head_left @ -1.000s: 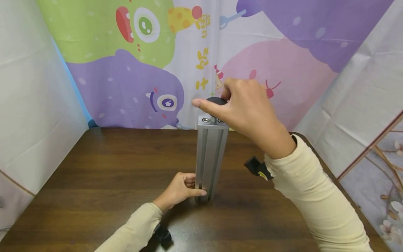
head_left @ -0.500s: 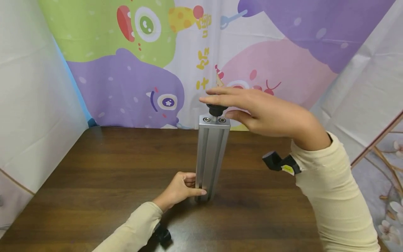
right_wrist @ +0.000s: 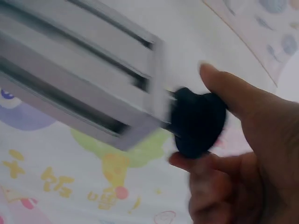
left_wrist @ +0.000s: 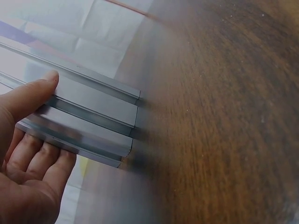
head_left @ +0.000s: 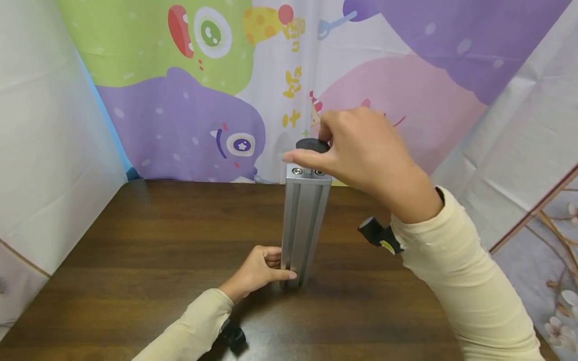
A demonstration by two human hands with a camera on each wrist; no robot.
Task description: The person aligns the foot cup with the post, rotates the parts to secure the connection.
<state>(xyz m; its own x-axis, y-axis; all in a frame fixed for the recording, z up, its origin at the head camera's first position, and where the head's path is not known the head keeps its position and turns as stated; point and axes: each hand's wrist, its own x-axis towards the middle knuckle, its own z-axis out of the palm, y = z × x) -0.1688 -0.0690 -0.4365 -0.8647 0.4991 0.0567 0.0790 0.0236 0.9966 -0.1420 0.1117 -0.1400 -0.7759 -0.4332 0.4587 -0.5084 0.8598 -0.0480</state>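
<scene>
A silver aluminium profile (head_left: pixel 306 225) with grooved sides stands upright on the brown table. A metal plate (head_left: pixel 308 177) with recessed screws caps its upper end. Above the plate, a black levelling foot (head_left: pixel 311 145) with a round pad sits on a metal stem. My right hand (head_left: pixel 368 155) pinches this foot between thumb and fingers; in the right wrist view the foot (right_wrist: pixel 198 121) shows between them. Low down on the profile, my left hand (head_left: pixel 253 271) grips it, thumb across the front face and fingers on the far side. The left wrist view shows the profile's lower end (left_wrist: pixel 107 126) at the tabletop.
The wooden table (head_left: pixel 180 230) spreads around the profile. A cartoon-printed curtain (head_left: pixel 189 120) hangs behind it, with pale cloth (head_left: pixel 40 125) at the sides. Black camera mounts are on both wrists, the right one (head_left: pixel 379 234) beside the profile.
Half a second ago the right fingers lay straighter over the levelling foot; now the hand has turned and thumb and fingers close around it again. The left hand and profile stay in place.
</scene>
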